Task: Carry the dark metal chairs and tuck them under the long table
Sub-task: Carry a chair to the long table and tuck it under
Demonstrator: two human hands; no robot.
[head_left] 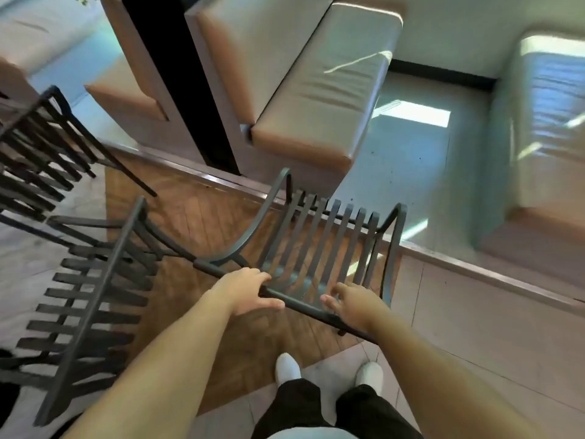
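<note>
A dark metal chair [319,245] with a slatted seat stands on the wooden floor in front of me, its back rail nearest me. My left hand [250,291] grips that top rail, fingers over it and thumb under. My right hand [351,304] lies on the same rail further right, its fingers loosely stretched past the rail over the seat. A second dark slatted chair [91,299] stands close on the left, and a third [41,153] sits beyond it at the far left. I see no long table.
Tan cushioned benches [319,99] stand ahead beyond a raised wooden edge [474,267], another bench [544,128] at the right. A black pillar [180,80] rises between them. Pale tiled floor [474,343] lies to my right; my white shoes [288,367] are below.
</note>
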